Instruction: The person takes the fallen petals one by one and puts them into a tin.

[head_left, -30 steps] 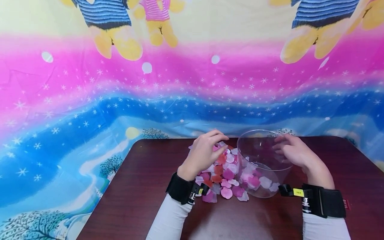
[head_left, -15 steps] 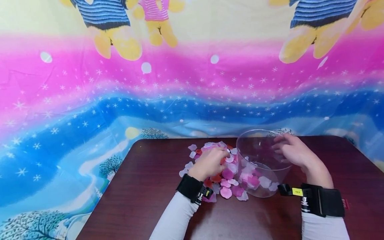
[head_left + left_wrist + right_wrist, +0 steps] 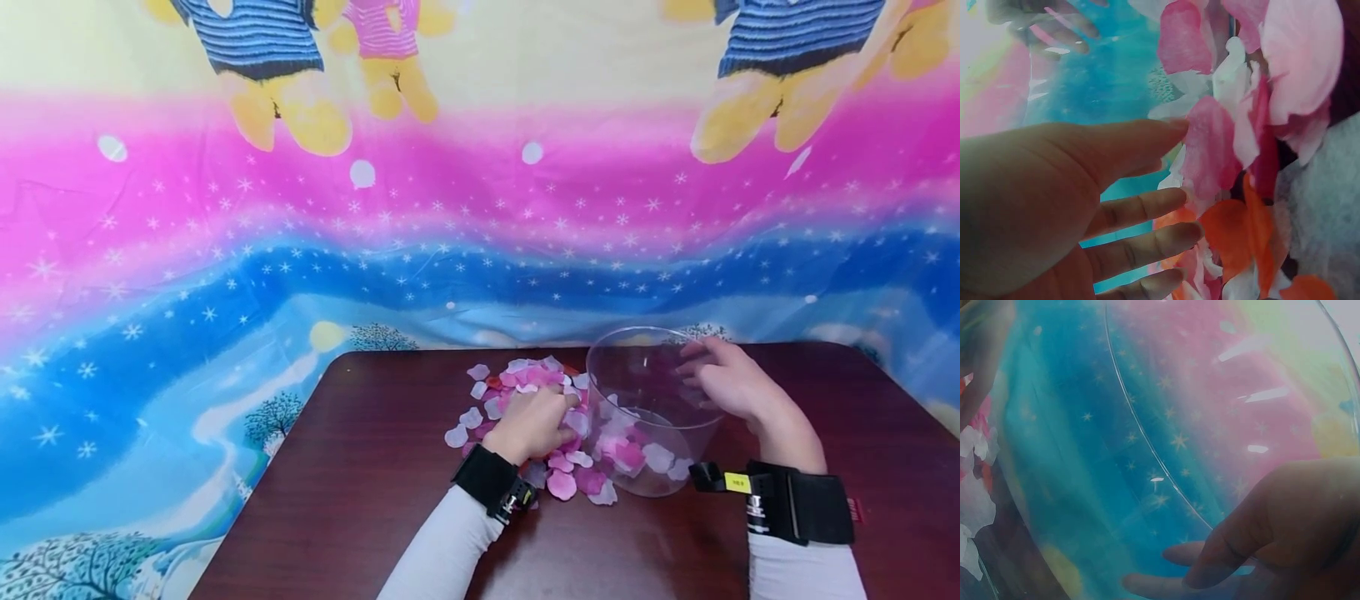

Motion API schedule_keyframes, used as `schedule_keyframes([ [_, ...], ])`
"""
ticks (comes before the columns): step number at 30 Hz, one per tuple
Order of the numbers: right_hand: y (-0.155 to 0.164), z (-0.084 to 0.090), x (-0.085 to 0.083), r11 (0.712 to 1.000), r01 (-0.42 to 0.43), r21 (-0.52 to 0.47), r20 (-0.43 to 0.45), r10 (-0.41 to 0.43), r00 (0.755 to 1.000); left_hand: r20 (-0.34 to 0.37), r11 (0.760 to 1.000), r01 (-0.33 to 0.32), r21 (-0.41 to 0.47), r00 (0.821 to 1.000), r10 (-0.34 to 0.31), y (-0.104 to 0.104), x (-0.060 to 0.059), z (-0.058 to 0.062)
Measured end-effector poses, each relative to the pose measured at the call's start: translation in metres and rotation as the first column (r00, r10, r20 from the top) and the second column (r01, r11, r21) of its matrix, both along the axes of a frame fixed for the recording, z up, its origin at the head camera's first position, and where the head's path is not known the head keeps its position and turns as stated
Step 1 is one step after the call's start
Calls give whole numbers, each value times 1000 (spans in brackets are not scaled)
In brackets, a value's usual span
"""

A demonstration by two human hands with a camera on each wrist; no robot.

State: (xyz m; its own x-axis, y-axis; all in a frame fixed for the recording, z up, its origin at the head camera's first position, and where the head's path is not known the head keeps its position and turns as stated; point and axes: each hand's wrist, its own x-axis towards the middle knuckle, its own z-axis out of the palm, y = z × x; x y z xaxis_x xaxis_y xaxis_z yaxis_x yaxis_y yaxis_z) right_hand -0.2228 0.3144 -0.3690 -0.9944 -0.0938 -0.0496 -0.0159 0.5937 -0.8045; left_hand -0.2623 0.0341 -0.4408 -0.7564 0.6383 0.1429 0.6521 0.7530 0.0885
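Note:
My left hand [image 3: 534, 423] reaches into a heap of artificial flower petals [image 3: 536, 375], pink, white, red and orange. In the left wrist view its thumb touches a pink petal [image 3: 1210, 147], while the other fingers [image 3: 1147, 247] stretch almost straight against the heap. To the right stands a clear, round plastic bucket [image 3: 645, 421], upright, with some petals [image 3: 622, 450] seen in or through its lower part. My right hand [image 3: 731, 379] holds the bucket's right side at the rim [image 3: 1141, 428], thumb [image 3: 1229, 547] and fingers partly seen through the plastic.
Everything stands on a dark red-brown wooden table [image 3: 360, 467]. A few loose white petals [image 3: 456, 436] lie at the heap's left edge. Behind the table hangs a colourful printed cloth [image 3: 480, 192]. Each wrist wears a black strap [image 3: 802, 504] with a small camera.
My left hand has come down from above the heap into the petals, moving slightly right. The right hand and the bucket stay in place; the head view shifts slightly.

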Motion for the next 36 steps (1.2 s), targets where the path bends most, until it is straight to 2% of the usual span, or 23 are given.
schedule_keyframes([
  [6, 0, 0, 1, 1000, 9, 17, 2, -9, 1000, 35, 1000, 16, 22, 999, -17, 2, 1, -2],
  [15, 0, 0, 1, 1000, 8, 25, -11, -8, 1000, 16, 991, 68, 114, 997, -70, 3, 0, -1],
  [22, 0, 0, 1, 999, 14, 34, -22, -14, 1000, 13, 987, 72, 143, 997, -74, 1, -1, 3],
  [30, -1, 0, 1, 1000, 7, 25, -8, -7, 1000, 34, 974, 79, 213, 995, -88, -8, -1, 17],
  [36, -1, 0, 1, 1000, 6, 24, -3, -5, 1000, 4, 973, 68, 221, 997, -71, -19, 0, 34],
])
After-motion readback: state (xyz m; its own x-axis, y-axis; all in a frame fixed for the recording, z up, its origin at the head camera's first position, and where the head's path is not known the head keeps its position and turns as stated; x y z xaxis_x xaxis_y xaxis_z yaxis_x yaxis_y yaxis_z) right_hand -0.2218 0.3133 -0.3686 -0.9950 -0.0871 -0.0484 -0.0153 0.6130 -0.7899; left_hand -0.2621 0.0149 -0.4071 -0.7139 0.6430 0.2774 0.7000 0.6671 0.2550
